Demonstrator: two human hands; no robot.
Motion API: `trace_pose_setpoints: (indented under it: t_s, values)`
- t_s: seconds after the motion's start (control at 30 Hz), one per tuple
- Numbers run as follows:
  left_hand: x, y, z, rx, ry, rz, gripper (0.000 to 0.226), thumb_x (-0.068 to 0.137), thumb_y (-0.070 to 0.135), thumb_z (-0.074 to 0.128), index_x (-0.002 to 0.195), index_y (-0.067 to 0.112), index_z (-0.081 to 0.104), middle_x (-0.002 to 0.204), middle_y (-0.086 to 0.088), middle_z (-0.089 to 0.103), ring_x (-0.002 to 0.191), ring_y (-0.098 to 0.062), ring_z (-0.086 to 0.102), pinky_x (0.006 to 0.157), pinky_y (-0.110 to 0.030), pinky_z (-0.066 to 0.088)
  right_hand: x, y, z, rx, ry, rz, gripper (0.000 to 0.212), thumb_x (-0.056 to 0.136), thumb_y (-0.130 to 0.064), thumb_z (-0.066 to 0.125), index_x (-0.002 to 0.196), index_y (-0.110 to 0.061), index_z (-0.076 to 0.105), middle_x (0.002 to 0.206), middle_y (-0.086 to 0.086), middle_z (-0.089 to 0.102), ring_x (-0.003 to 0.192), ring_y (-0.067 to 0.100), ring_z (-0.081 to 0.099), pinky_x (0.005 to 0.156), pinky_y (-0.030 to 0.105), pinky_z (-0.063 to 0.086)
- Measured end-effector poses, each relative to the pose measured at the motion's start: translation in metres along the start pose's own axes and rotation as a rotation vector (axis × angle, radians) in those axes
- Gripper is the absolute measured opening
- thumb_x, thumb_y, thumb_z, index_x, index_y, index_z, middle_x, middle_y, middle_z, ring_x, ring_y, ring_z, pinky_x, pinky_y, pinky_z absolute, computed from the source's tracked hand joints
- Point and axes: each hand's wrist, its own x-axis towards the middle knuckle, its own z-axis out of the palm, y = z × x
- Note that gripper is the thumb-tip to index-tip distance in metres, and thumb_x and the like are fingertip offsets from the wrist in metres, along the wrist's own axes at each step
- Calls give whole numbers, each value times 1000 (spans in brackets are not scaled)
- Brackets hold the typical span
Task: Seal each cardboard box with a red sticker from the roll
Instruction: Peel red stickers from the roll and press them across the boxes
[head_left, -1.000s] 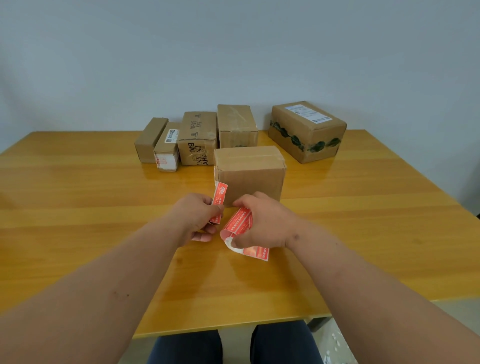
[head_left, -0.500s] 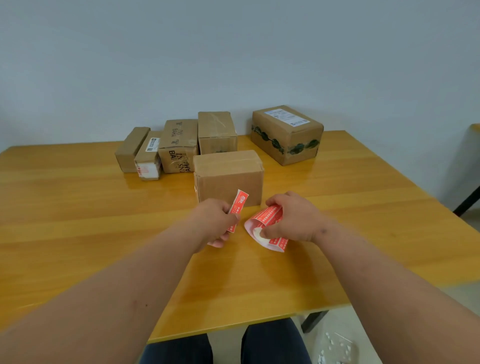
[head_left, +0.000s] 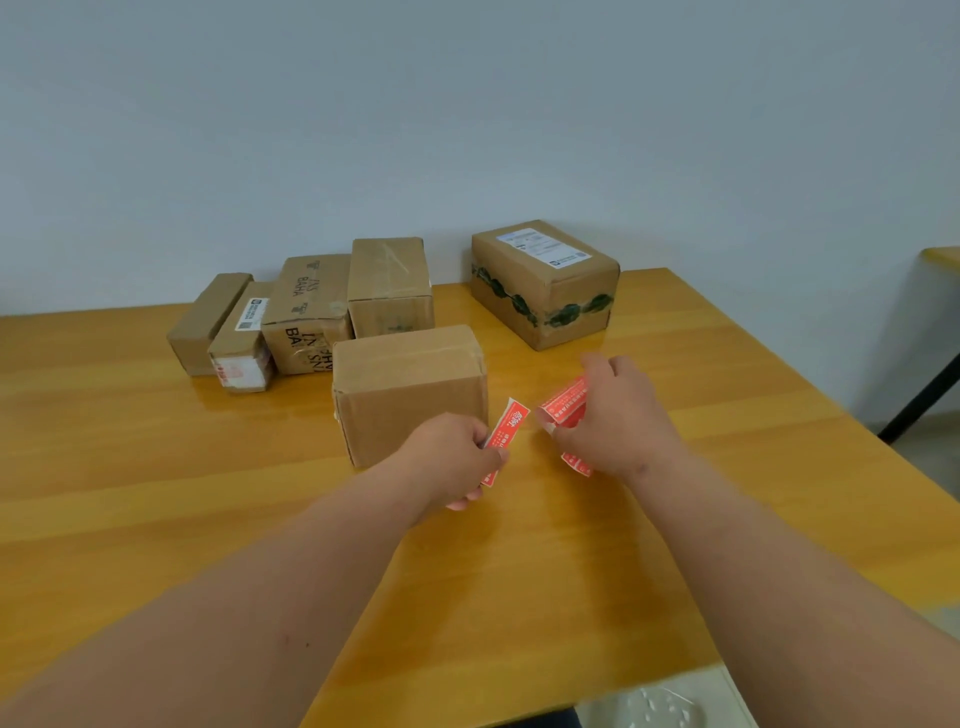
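Head view: yellow wooden table (head_left: 156, 493), grey wall (head_left: 467, 104); left hand (head_left: 457, 457) grip pinches sticker (head_left: 506, 434), right hand (head_left: 618, 415) clamps roll (head_left: 566, 410).

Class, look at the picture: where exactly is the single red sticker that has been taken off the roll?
In the head view, the red sticker is pinched in the left hand, just right of the nearest cardboard box and left of the sticker roll.

Nearest box (head_left: 410, 392) sits mid-desk (head_left: 156, 493), and right in front of it the left hand (head_left: 452, 460) pinches a single sticker (head_left: 506, 434). Just to the right, apart from it, the right hand (head_left: 618, 415) grips the sticker roll (head_left: 566, 410). Behind, four boxes (head_left: 306, 312) stand side by side along the wall; one more box (head_left: 545, 280) stands alone at back right.
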Motion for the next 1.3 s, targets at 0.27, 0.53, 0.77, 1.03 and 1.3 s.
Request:
trace_pose_setpoints:
  t_s: [0.27,0.53,0.77,1.03,1.3]
  values:
    - [9,-12,-6,58,-8,-38,19,97,32,56,90,16,65,87,-11,71,71,-20,64,77,-39,61,0,-5,20,-233,128,-251,78,89,-14,58,153,-19,14,150,0,24,137,26,20,94,31,46]
    - [-1,-22,-11,42,15,-32,17,97,30,57,95,15,65,87,-9,71,75,-20,67,75,-35,61,-19,-13,16,-260,106,-342,79,83,-41,62,151,-21,26,150,0,27,137,25,23,103,35,42]
    - [-13,-25,-17,-24,50,-13,15,96,27,58,86,17,63,78,-3,66,66,-15,61,70,-32,58,-32,-17,11,-237,212,-299,66,91,-35,55,150,-22,28,144,0,41,134,24,34,110,37,31]
    - [-26,-31,-21,-107,66,6,11,96,27,59,89,20,62,83,-4,67,67,-14,61,68,-30,56,-39,-17,16,-165,430,-280,50,80,-31,68,126,-15,57,121,7,57,117,29,46,108,49,33]
    - [-35,-35,-37,-319,-28,61,11,92,24,66,88,14,68,76,-3,68,63,-14,60,60,-26,52,-49,-81,4,664,-22,-117,18,92,-33,62,105,-22,64,98,-7,66,87,5,61,75,23,49]
